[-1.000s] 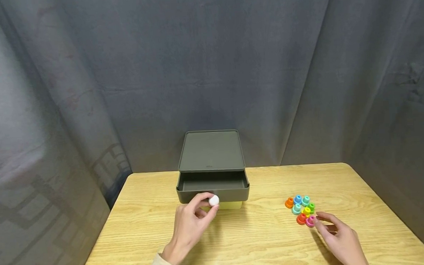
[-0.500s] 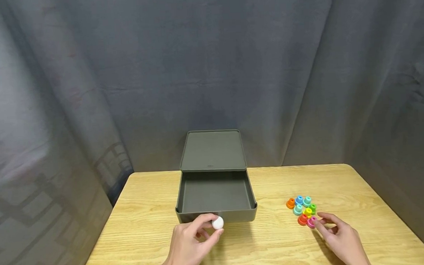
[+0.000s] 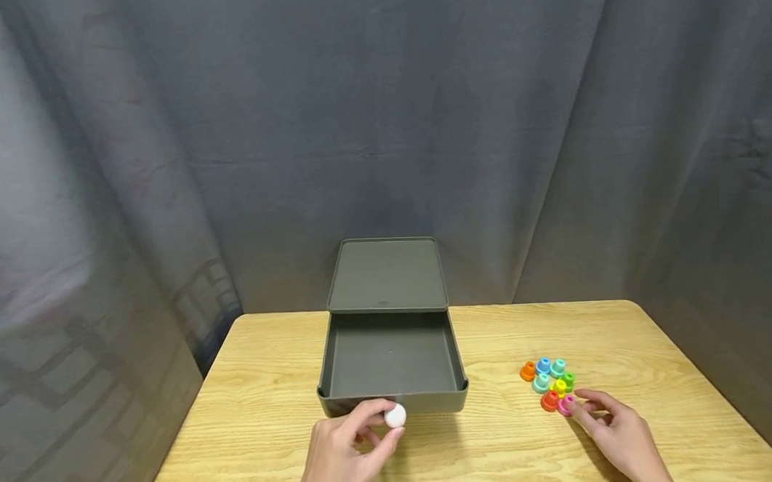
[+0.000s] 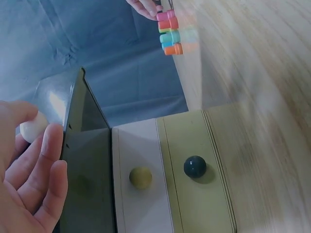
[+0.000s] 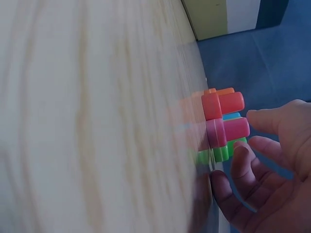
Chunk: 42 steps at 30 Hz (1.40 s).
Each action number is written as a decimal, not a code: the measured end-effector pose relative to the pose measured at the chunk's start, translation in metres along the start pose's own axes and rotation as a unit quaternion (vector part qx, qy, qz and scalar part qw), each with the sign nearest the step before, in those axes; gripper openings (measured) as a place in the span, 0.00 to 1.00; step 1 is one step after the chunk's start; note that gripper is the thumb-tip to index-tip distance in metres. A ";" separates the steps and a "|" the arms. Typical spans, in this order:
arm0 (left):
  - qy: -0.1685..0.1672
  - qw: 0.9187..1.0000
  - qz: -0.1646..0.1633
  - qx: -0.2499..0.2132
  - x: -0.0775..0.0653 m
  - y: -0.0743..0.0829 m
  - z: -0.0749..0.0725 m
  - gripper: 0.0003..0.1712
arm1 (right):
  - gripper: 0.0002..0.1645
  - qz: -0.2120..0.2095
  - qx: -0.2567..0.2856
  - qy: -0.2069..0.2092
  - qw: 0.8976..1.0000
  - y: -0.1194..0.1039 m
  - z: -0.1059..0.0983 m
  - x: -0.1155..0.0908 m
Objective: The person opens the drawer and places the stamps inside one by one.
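Table (image 3: 239, 431) bore drawer unit (image 3: 388, 274) midway along far edge. Top drawer (image 3: 427, 403) jutted open toward near edge. Left hand (image 3: 343, 448), by near edge, and right hand (image 3: 622, 438), toward near right corner, were well apart; right fingers curved loosely near pink piece (image 5: 237, 128), 1 of 8 coloured pieces (image 3: 542, 383), contact unclear. Left pinched white knob (image 3: 395, 416); good pull likely wanted level, straight, gentle draw, stopping before drawer tipped.
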<state>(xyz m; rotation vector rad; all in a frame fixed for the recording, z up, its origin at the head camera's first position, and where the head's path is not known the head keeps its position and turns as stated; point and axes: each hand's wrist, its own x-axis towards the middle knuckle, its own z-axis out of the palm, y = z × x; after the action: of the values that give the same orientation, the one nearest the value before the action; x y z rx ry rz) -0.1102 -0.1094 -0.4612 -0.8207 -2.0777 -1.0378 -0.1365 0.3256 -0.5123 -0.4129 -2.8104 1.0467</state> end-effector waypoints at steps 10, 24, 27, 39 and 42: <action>0.001 1.000 0.002 -0.005 -0.002 -0.005 -0.003 0.15 | 0.28 -0.032 -0.008 0.005 0.999 0.004 0.002 0.002; 0.006 0.999 0.021 -0.025 -0.003 -0.010 -0.001 0.17 | 0.27 -0.039 -0.014 -0.006 0.999 0.004 0.003 0.007; 0.006 0.999 0.021 -0.027 -0.003 -0.009 -0.001 0.17 | 0.28 -0.032 -0.016 -0.008 0.999 0.004 0.002 0.007; -0.006 0.999 -0.007 -0.031 -0.002 -0.006 -0.003 0.17 | 0.25 -0.055 0.015 0.016 0.998 -0.004 -0.010 0.002; -0.005 0.999 -0.012 -0.046 -0.002 -0.005 -0.002 0.19 | 0.24 -0.068 0.019 0.028 0.997 -0.010 -0.014 0.002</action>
<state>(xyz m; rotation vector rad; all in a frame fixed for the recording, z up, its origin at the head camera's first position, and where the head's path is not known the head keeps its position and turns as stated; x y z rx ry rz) -0.1122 -0.1140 -0.4643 -0.8493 -2.0651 -1.1511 -0.1382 0.3277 -0.4955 -0.2391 -2.7214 1.0411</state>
